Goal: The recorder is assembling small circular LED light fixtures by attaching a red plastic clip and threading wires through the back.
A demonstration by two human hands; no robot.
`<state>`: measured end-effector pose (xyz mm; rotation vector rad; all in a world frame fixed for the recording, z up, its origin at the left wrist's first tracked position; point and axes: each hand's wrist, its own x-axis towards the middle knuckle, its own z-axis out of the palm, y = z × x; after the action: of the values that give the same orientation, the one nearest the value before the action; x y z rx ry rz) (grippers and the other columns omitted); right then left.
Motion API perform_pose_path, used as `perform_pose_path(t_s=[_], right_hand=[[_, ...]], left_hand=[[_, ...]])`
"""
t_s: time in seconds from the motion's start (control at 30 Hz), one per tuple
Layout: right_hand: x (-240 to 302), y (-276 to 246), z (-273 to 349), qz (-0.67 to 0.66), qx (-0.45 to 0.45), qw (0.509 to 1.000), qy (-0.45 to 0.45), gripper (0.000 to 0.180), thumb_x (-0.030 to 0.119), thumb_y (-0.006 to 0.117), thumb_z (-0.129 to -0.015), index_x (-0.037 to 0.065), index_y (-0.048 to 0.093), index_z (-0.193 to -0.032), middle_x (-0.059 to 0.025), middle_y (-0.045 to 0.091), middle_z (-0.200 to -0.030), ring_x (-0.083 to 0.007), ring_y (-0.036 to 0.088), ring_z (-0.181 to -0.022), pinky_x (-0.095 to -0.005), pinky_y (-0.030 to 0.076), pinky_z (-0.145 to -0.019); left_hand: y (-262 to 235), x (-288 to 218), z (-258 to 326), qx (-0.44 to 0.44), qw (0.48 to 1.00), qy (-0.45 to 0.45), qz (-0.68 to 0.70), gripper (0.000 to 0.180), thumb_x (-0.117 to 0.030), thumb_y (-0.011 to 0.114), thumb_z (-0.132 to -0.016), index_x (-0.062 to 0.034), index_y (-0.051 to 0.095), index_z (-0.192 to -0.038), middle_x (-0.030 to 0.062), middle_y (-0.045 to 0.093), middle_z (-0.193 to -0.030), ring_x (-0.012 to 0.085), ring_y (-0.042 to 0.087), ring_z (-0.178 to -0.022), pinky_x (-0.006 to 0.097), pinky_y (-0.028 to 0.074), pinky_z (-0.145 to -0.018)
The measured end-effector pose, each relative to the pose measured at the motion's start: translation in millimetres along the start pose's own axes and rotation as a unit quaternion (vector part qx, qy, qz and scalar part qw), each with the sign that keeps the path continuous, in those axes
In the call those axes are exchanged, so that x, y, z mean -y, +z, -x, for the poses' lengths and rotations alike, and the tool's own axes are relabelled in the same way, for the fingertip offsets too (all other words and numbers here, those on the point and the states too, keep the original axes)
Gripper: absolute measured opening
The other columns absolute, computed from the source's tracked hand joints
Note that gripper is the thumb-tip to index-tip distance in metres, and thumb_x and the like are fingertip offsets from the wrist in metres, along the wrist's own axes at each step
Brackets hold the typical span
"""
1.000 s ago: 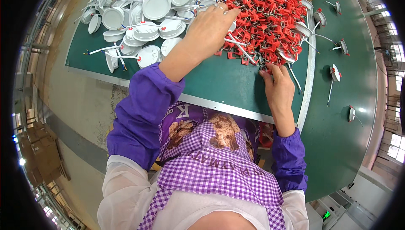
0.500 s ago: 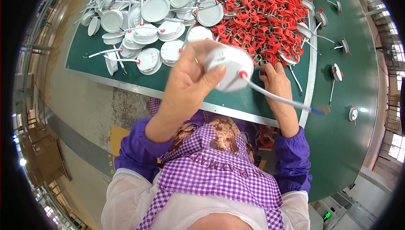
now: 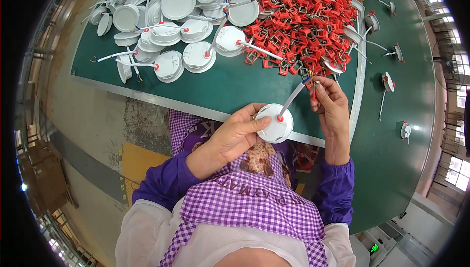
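Holding a round white plastic lamp housing [image 3: 274,123] at the near edge of the green-topped workbench [image 3: 230,83], the left hand [image 3: 238,132] curls around its rim, thumb laid over the top and fingers closed beneath. From a small red bushing at the housing's centre a white cable [image 3: 293,97] rises up and to the right, and the right hand [image 3: 331,105] pinches its free end between thumb and fingertips, just beside the heap of red plastic clips with metal springs [image 3: 303,20]. Farther back lies a pile of similar white round housings with their own leads [image 3: 171,22]. To do this well, I judge the left hand should keep the housing level and steady against the bench edge while the right keeps the cable lightly taut, so the bared wire ends stay straight and easy to guide; gripping close to the tip gives the most control.
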<state>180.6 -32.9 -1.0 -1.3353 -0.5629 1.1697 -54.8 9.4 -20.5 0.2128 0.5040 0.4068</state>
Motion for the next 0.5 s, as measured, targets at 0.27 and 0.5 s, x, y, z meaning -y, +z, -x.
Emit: perform_pose_path(t_s=[0.27,0.5], right_hand=[[1,0,12,0.282,0.052,0.953,-0.099,0.021,0.000,0.065,-0.085,0.004,0.068,-0.104,-0.0070,0.066,-0.094,-0.0206,0.061,-0.090,-0.0302,0.049,-0.080],[15,18,28,0.546,0.031,0.806,-0.225,0.027,-0.001,0.068,-0.078,0.005,0.069,-0.104,-0.0115,0.064,-0.100,-0.0307,0.060,-0.096,-0.0368,0.049,-0.084]], left_hand=[[-2,-3,-1,0.001,1.000,0.014,0.012,0.044,-0.009,0.063,-0.092,-0.0017,0.042,-0.131,0.0095,0.055,-0.123,0.0221,0.056,-0.117,0.041,0.045,-0.103],[-1,-16,5,-0.035,0.993,0.099,-0.055,0.040,-0.009,0.062,-0.093,-0.0024,0.043,-0.128,0.0118,0.055,-0.123,0.0228,0.059,-0.115,0.040,0.048,-0.101]])
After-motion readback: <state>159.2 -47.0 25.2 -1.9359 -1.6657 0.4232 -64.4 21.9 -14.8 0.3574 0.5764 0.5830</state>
